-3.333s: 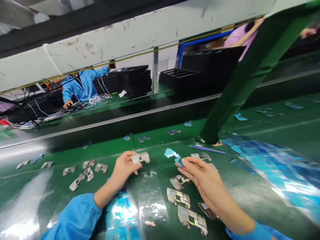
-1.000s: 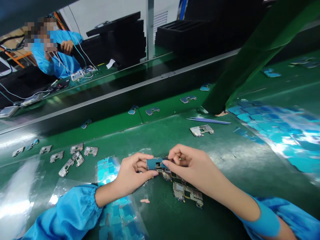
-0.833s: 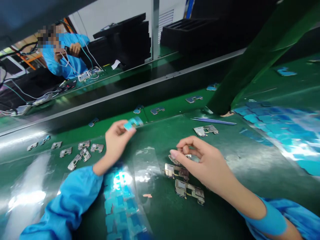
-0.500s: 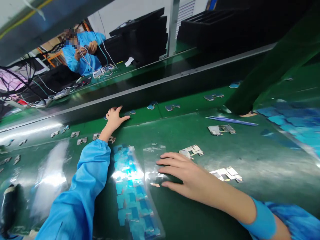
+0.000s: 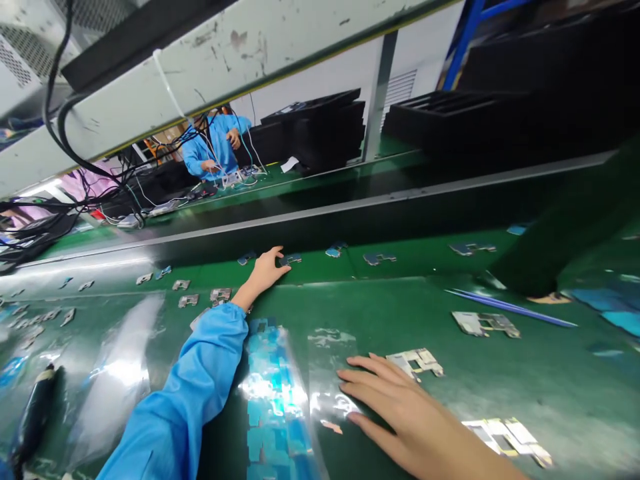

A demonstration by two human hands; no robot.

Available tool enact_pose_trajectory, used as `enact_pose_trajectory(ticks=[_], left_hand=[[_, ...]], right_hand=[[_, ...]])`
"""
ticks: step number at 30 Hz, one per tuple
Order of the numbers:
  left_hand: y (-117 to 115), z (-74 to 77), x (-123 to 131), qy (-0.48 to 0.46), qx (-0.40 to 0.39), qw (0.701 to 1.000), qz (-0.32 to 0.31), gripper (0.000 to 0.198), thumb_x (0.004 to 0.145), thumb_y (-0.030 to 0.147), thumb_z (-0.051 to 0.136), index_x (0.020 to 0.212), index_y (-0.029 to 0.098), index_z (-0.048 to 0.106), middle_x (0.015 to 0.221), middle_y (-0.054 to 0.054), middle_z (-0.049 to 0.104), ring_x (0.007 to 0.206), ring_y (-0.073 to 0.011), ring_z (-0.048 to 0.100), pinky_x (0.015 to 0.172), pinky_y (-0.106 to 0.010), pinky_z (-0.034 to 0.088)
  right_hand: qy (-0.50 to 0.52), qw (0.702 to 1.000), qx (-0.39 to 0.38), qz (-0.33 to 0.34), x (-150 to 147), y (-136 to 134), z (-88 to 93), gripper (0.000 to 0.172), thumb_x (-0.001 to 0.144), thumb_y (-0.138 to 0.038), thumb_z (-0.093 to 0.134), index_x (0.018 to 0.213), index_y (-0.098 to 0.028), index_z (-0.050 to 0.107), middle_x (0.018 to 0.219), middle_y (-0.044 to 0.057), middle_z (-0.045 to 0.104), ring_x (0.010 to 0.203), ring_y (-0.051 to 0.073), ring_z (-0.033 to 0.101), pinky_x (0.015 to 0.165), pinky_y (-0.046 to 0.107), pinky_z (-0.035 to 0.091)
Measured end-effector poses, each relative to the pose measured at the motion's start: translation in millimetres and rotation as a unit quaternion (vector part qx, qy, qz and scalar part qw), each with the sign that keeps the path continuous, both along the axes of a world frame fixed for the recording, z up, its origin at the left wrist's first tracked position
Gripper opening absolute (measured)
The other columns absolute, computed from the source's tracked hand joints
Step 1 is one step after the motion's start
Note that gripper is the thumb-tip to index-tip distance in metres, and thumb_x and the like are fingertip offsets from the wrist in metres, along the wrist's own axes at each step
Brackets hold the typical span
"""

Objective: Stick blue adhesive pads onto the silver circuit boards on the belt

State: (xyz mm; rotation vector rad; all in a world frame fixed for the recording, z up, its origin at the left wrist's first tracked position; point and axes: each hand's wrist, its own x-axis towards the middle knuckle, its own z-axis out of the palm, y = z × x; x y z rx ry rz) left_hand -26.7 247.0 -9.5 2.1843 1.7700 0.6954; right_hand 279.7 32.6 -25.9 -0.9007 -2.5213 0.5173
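At the far strip of the bench, my left hand (image 5: 266, 269) reaches out with thumb and index finger closed about the left end of a small dark circuit board (image 5: 292, 259). My right hand (image 5: 400, 407) is open, palm down and fingers apart, its fingertips at the edge of a clear plastic sheet (image 5: 330, 373). Between my arms is a clear strip of shiny blue film pieces (image 5: 273, 407). Beside my right hand lies a silvery circuit board (image 5: 417, 362), partly behind the fingers. A second silvery board (image 5: 507, 440) rests nearer to me.
Blue tweezers (image 5: 510, 308) and another board (image 5: 486, 324) lie on the right. A dark post (image 5: 545, 253) rises there. More boards (image 5: 189, 300) are scattered leftward, with a black-handled tool (image 5: 37, 413). Across the bench, a person in blue (image 5: 215, 147) handles cables. A low ledge (image 5: 350, 207) runs behind.
My left hand has gone from spread fingers to closing on the dark board. The view has shifted, so the bench appears lower. My right hand remains open near the plastic sheet.
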Motion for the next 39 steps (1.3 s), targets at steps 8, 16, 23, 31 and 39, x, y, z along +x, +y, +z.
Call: enact_pose_trajectory(ticks=[8, 16, 23, 31, 39], left_hand=[[6, 3.3, 2, -0.056, -0.012, 0.998, -0.010, 0.057, 0.078, 0.015, 0.077, 0.132, 0.018, 0.060, 0.108, -0.006, 0.076, 0.109, -0.0250, 0.070, 0.105, -0.041, 0.050], [-66, 25.7, 46, -0.140, 0.034, 0.984, -0.106, 0.059, 0.077, 0.015, 0.075, 0.133, 0.017, 0.057, 0.113, -0.009, 0.070, 0.100, -0.0210, 0.070, 0.099, -0.038, 0.056], [-167, 20.7, 100, -0.325, -0.001, 0.903, -0.282, 0.062, 0.085, 0.014, 0.072, 0.141, 0.028, 0.050, 0.116, -0.009, 0.063, 0.074, -0.0097, 0.067, 0.063, -0.020, 0.060], [-176, 6.7, 111, -0.426, -0.145, 0.878, -0.164, 0.051, 0.079, 0.013, 0.076, 0.127, 0.021, 0.062, 0.121, -0.013, 0.068, 0.086, -0.0152, 0.071, 0.070, -0.023, 0.062], [-180, 8.6, 114, -0.495, -0.278, 0.815, -0.111, 0.043, 0.078, 0.025, 0.082, 0.116, 0.015, 0.068, 0.089, -0.009, 0.078, 0.082, -0.0218, 0.079, 0.071, -0.028, 0.065]], right_hand=[[0.005, 1.000, 0.021, -0.008, -1, 1, 5.9, 0.030, 0.090, -0.021, 0.064, 0.117, -0.030, 0.073, 0.125, 0.003, 0.076, 0.123, 0.033, 0.066, 0.104, 0.057, 0.055], [0.161, 0.970, -0.039, -0.180, 4, 4, 15.8, 0.030, 0.096, -0.033, 0.060, 0.125, -0.026, 0.066, 0.120, 0.009, 0.077, 0.108, 0.028, 0.074, 0.090, 0.045, 0.064], [0.343, 0.856, -0.179, -0.344, 9, 13, 43.6, 0.035, 0.089, -0.043, 0.067, 0.116, -0.021, 0.067, 0.096, 0.009, 0.079, 0.081, 0.023, 0.078, 0.071, 0.034, 0.067], [0.269, 0.885, -0.089, -0.369, 11, 9, 39.7, 0.015, 0.087, -0.037, 0.068, 0.092, -0.024, 0.074, 0.083, 0.004, 0.080, 0.067, 0.022, 0.076, 0.059, 0.034, 0.063], [0.238, 0.893, -0.102, -0.369, 13, 11, 35.9, 0.013, 0.090, -0.036, 0.066, 0.092, -0.025, 0.072, 0.085, 0.004, 0.080, 0.069, 0.021, 0.076, 0.059, 0.032, 0.062]])
